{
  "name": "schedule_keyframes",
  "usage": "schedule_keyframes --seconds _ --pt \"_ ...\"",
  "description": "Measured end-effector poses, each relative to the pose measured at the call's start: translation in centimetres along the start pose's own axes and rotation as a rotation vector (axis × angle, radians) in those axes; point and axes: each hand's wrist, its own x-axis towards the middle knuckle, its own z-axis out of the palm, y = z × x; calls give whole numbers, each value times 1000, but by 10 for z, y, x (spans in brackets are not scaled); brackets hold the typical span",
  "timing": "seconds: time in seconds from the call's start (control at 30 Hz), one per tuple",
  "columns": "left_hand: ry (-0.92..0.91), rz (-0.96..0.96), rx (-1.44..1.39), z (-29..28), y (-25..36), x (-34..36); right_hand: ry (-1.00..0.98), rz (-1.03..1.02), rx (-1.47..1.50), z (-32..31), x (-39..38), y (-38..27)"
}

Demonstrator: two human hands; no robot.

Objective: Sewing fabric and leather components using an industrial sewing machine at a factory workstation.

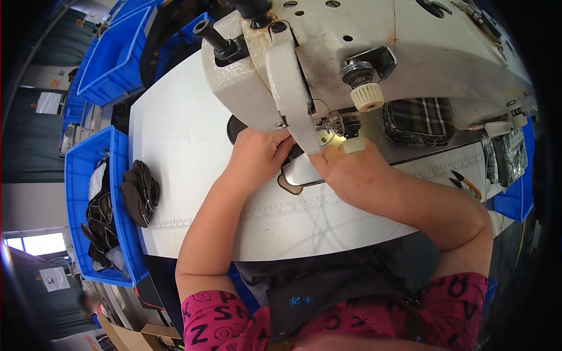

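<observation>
The white metal sewing machine [328, 64] hides most of my fingertips, so I cannot tell whether either of my hands is pinching anything. Only a sliver shows of what looks like dark cloth [294, 154], between my hands beside the needle area; its outline is hard to make out.

My left hand [260, 155] reaches forward, palm down, fingers bent and close together next to that cloth. My right hand [354, 169] comes in from the right, elbow bent outward, knuckles up, under the machine's head.

A stack of brown-and-black plaid fabric pieces [418, 121] sits under the machine's arm. Orange-handled thread snips [467, 186] lie beyond my right forearm on the white surface [181, 128]. At left, folded dark brown fabric pieces [140, 193] lie against a blue plastic bin [132, 234].
</observation>
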Motion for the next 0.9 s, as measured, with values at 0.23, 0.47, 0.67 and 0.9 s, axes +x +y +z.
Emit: schedule_keyframes --seconds 0.23,0.47,0.67,0.9 --pt "56 6 -60 1 -3 2 32 3 -19 9 0 0" --pt "57 -29 -7 2 -1 3 0 2 -48 5 0 1" --pt "21 -123 -88 2 -2 3 -7 28 -92 -1 -1 -2" --pt "47 -59 -69 4 -4 3 7 54 -123 -4 -3 -2"
